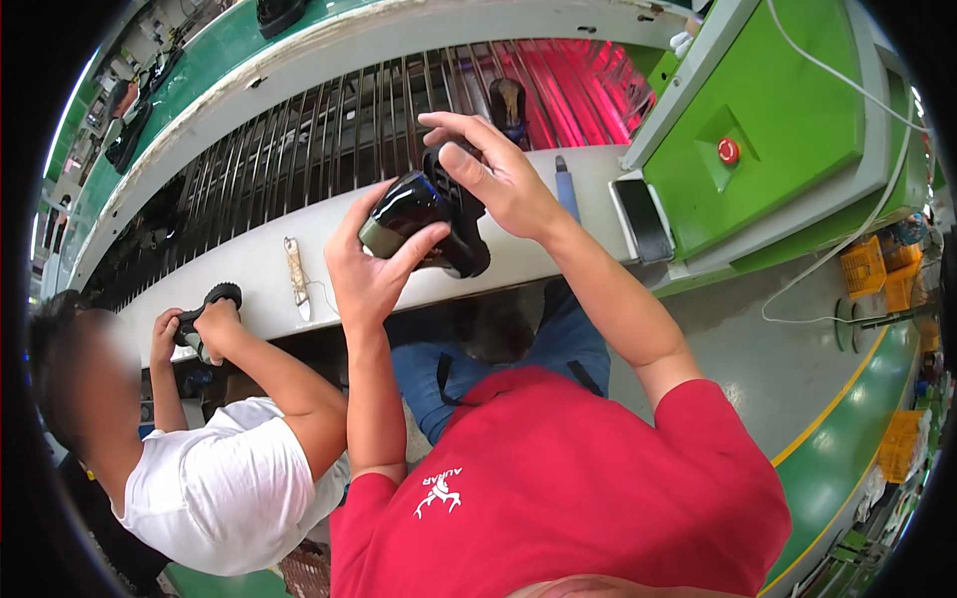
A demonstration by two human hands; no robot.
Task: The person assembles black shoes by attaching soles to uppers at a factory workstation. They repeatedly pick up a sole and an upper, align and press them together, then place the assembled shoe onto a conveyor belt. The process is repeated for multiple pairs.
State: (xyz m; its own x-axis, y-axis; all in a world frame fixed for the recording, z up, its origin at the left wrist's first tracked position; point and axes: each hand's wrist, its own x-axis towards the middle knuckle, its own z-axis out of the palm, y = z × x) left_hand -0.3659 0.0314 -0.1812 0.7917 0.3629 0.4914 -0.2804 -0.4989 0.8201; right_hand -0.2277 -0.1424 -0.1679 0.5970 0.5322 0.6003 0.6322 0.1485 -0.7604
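Note:
My left hand [371, 261] is closed around a glossy black shoe [411, 207] with a dull green patch at one end, held over the white ledge. A chunky black sole [467, 234] shows along its right side; whether it is joined to the shoe I cannot tell. Just above and to the right, my right hand [498, 179] has its fingers stretched apart and grips nothing. Its thumb and fingers overlap the dark far part of the shoe, and any contact there is unclear.
On the white ledge [234, 257] lie a wrapped-handle knife [297, 274], a blue-handled tool [566, 189] and a black pad [644, 217]. Beyond, a shoe [508, 105] rests on metal rollers [339, 130]. A green machine [763, 140] stands right. A co-worker [224, 468] at left handles another shoe.

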